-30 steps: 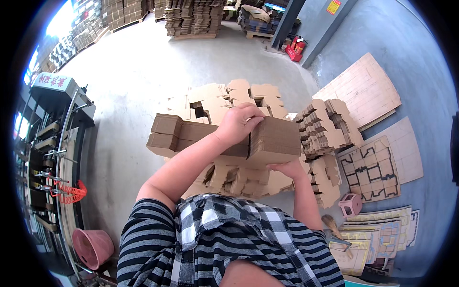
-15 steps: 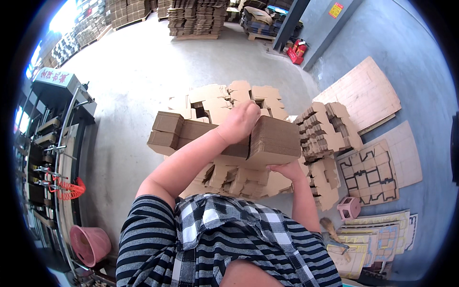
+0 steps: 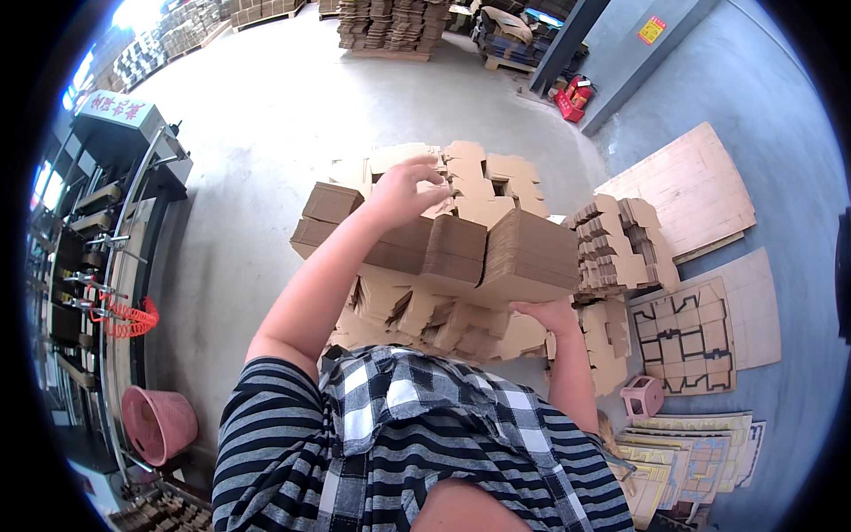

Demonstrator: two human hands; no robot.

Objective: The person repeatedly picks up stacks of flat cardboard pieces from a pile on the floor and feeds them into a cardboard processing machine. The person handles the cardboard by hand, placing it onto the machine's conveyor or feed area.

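Note:
A long, thick stack of folded brown cardboard blanks (image 3: 532,253) lies across in front of me, its edges turned up and a gap between its right block and the middle. My left hand (image 3: 408,191) is raised over the far side of the stack, fingers apart and holding nothing. At the near lower corner of the right block, my right hand (image 3: 550,316) grips the cardboard, thumb showing and other fingers mostly hidden. Beneath and behind lie piles of flat die-cut cardboard blanks (image 3: 465,168).
More cut blanks (image 3: 612,244) stand in piles to the right, by leaning wooden boards (image 3: 683,191). A pink stool (image 3: 644,396) and patterned die boards (image 3: 700,452) sit along the wall. On the left are a machine (image 3: 124,177) and a pink basket (image 3: 160,426).
My left hand has lifted off the stack and moved left, its fingers opening. The middle block it covered now shows. My right hand stays at the near corner. The whole view has shifted slightly.

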